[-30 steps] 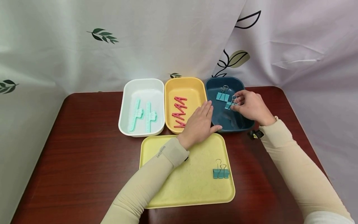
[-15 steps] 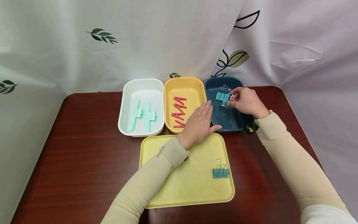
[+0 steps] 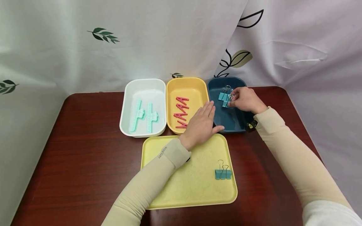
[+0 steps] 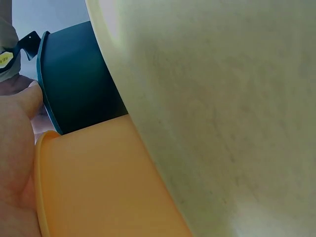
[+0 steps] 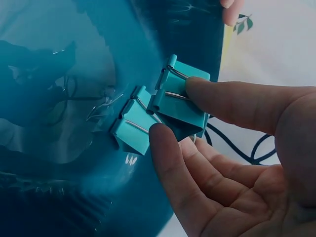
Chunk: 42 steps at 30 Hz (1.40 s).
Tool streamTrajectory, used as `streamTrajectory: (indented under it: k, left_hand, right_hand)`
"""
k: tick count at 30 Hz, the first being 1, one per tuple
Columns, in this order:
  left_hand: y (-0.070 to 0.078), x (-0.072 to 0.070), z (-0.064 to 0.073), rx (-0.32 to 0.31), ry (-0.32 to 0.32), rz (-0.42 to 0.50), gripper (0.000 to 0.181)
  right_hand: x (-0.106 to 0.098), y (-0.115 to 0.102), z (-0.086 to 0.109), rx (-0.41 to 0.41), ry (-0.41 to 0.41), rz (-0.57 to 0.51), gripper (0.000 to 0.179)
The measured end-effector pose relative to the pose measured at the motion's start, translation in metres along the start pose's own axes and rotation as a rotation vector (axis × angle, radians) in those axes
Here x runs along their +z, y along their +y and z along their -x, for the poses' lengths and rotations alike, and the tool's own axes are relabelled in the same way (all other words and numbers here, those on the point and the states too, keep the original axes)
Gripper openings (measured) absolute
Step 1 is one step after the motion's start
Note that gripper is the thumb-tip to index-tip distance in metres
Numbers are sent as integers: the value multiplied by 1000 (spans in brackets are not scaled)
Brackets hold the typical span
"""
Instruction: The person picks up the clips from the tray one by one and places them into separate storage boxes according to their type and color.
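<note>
My right hand (image 3: 248,99) pinches a teal binder clip (image 5: 182,98) between thumb and fingers, inside the dark blue bin (image 3: 233,125). A second teal binder clip (image 5: 134,126) lies on the bin's floor, and the held one partly overlaps it in the right wrist view. Flat and straight-fingered, my left hand (image 3: 199,126) rests across the adjoining rims of the blue bin and the orange-yellow bin (image 3: 195,84). In the left wrist view its thumb (image 4: 32,98) is at the blue rim. Another binder clip (image 3: 223,174) stands on the pale yellow tray (image 3: 186,194).
A white bin (image 3: 145,83) at the left holds two mint-green sealing clips (image 3: 150,119). Several red clothespins (image 3: 181,108) lie in the orange-yellow bin. The tray sits before the bins on the dark wooden table (image 3: 85,157); a patterned curtain (image 3: 155,37) hangs behind.
My right hand has moved left with the pinched binder clip, bringing it close against the other clip in the blue bin. The left hand has stayed put.
</note>
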<state>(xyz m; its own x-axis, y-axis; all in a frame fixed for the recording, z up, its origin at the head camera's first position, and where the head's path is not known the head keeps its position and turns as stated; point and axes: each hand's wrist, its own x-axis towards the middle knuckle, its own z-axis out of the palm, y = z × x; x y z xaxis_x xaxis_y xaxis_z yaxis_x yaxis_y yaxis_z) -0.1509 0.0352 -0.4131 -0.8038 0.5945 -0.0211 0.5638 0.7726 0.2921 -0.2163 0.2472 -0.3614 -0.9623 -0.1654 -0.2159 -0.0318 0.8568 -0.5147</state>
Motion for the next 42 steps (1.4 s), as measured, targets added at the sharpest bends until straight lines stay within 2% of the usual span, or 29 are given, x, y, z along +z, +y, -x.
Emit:
streamTrajectory:
  k: [19, 32, 42]
  left_hand:
    - [-1, 1, 0, 7, 18, -10, 85]
    - [-1, 0, 0, 2, 1, 4, 85]
    - [-2, 2, -2, 2, -10, -11, 86]
  right_hand:
    - [2, 1, -22, 82, -123, 12, 49]
    - [6, 5, -26, 91, -197, 70, 50]
    - [11, 3, -29, 64, -199, 123, 52]
